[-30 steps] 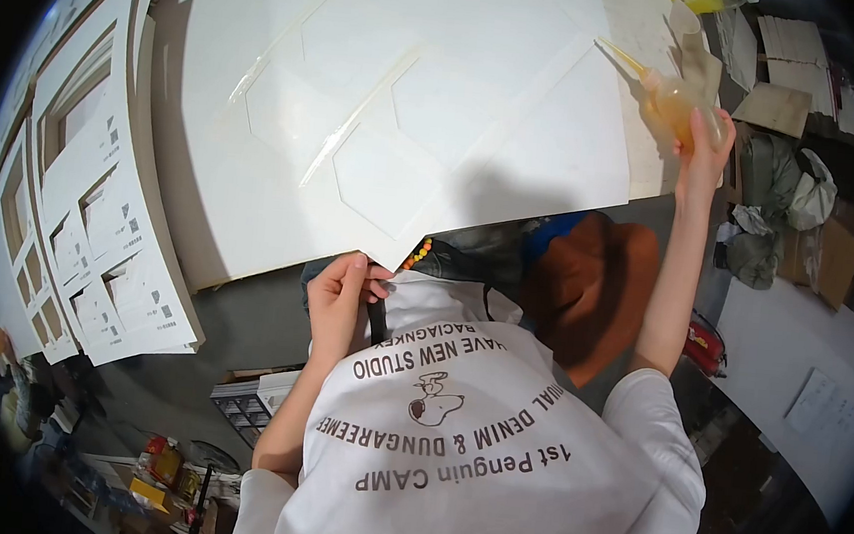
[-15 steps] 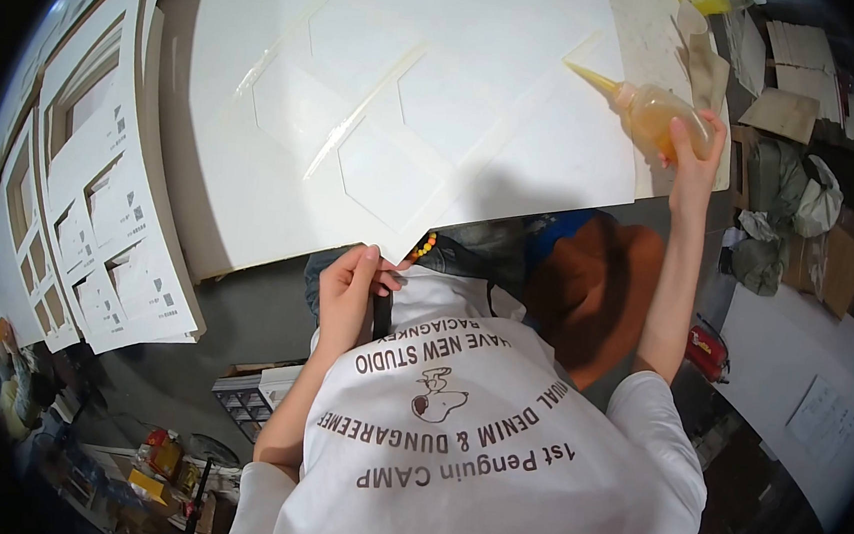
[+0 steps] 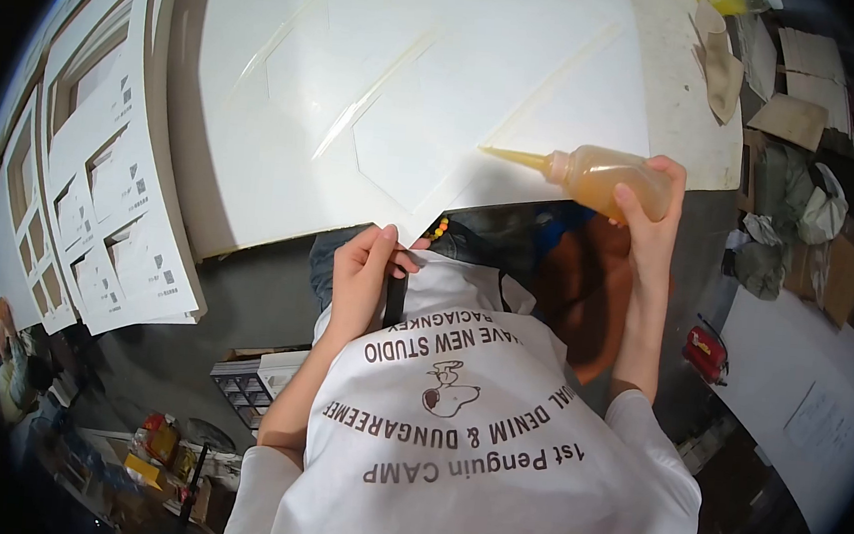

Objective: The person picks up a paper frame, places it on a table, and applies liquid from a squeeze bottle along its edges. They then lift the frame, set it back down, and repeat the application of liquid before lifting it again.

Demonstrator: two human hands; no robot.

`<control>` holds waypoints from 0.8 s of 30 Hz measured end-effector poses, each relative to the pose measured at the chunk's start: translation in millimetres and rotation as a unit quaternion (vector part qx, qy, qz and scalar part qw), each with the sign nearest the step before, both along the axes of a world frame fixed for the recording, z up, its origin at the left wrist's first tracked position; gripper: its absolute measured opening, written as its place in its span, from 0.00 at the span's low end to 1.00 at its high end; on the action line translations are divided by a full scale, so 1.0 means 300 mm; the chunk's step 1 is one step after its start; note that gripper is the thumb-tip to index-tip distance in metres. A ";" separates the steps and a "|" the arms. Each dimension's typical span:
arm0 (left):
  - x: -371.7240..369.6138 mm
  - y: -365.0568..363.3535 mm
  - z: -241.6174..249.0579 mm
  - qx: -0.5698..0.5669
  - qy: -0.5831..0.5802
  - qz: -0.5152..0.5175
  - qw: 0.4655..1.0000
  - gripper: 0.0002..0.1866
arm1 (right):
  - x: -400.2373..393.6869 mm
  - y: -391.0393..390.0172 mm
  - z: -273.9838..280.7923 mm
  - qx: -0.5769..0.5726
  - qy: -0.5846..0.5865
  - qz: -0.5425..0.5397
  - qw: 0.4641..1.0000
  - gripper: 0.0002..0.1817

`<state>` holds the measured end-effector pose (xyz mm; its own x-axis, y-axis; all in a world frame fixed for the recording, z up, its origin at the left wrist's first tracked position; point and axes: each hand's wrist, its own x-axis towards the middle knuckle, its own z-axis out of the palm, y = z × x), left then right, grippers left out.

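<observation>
My right hand (image 3: pixel 650 199) is wrapped round a soft clear squeeze bottle (image 3: pixel 599 178) of amber liquid, likely glue. The bottle lies nearly level, its long yellowish nozzle pointing left. The nozzle tip is at the near end of a pale wet strip (image 3: pixel 546 94) on a white sheet (image 3: pixel 396 149). Two more shiny strips run slantwise across the sheet, beside thin cut or fold lines. My left hand (image 3: pixel 372 263) pinches the sheet's pointed near corner between thumb and fingers, just past the table edge.
Printed white boards with cut-out windows (image 3: pixel 123 173) stand stacked at the left. A beige cloth (image 3: pixel 718 69) lies on the table's right end. Cardboard and bags (image 3: pixel 763 263) are piled at the right, near a red case (image 3: pixel 706 351). A person in brown sits or stands opposite, partly shadowed.
My right hand has brought the bottle left and nearer to me, drawing its nozzle down along the right strip. My left hand still pinches the sheet's corner.
</observation>
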<state>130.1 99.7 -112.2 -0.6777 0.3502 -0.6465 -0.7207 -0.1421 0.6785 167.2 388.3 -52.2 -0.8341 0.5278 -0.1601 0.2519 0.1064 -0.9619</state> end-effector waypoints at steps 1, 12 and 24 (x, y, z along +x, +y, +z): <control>0.001 -0.002 -0.003 0.007 -0.004 0.004 1.000 0.16 | 0.007 -0.024 0.003 -0.008 0.002 0.005 1.000 0.20; -0.004 0.002 0.000 0.014 -0.026 0.021 0.999 0.17 | 0.096 -0.186 0.005 -0.150 -0.050 0.000 0.987 0.24; -0.004 -0.012 -0.006 0.033 -0.011 0.007 0.999 0.18 | 0.128 -0.229 0.022 -0.110 -0.069 0.044 0.991 0.24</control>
